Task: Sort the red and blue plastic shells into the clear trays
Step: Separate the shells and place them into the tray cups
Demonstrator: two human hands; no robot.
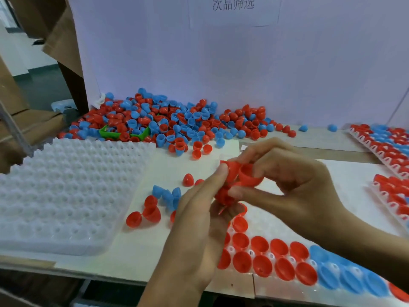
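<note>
Both hands are up in the middle, fingertips nearly meeting. Left hand [199, 218] comes up from the bottom edge, back of the hand toward the camera, fingers curled and gripping. Right hand [294, 180] reaches in from the lower right, forearm running off that corner, thumb and fingers curled in a pinch, index finger arched over the top.
</note>
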